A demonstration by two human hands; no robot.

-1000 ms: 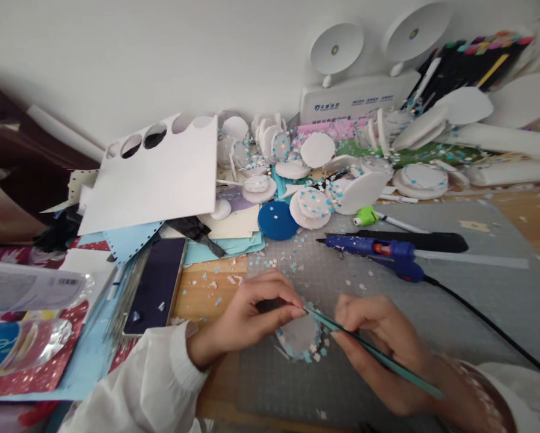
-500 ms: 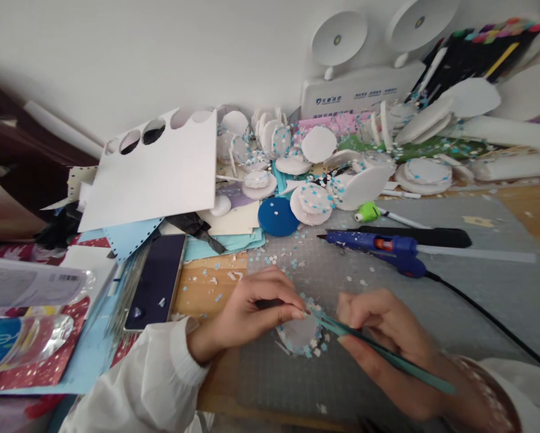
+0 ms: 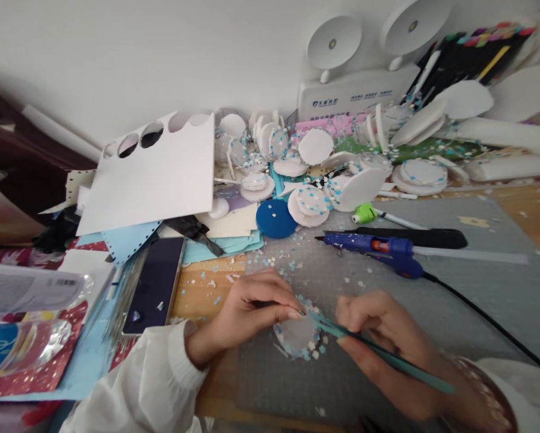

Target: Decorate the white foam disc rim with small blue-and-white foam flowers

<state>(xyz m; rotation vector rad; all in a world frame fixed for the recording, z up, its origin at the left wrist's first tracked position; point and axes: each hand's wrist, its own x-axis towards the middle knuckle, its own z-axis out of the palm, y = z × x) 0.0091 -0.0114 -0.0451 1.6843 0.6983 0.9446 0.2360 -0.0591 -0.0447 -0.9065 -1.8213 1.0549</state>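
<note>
In the head view, a small round white disc (image 3: 298,338) lies on the grey cutting mat (image 3: 270,385), ringed with tiny blue and white paper flowers. My left hand (image 3: 254,305) is over the disc's upper left edge with thumb and forefinger pinched together; what is between the fingertips is too small to make out. A pair of teal tweezers (image 3: 414,368) is gripped in my right hand (image 3: 382,337). Their tips point left, at the disc's upper rim close to my left fingertips. Loose paper flowers (image 3: 292,264) are scattered just above the disc.
A blue hot glue gun (image 3: 371,245) with a black cord lies on the right of the mat. Behind it sit several flowered white discs (image 3: 309,204) and a blue round lid (image 3: 276,219). A phone (image 3: 155,285) and a white board (image 3: 155,180) are at left.
The whole view has shifted slightly. Both hands and the tweezers keep almost the same position around the disc.
</note>
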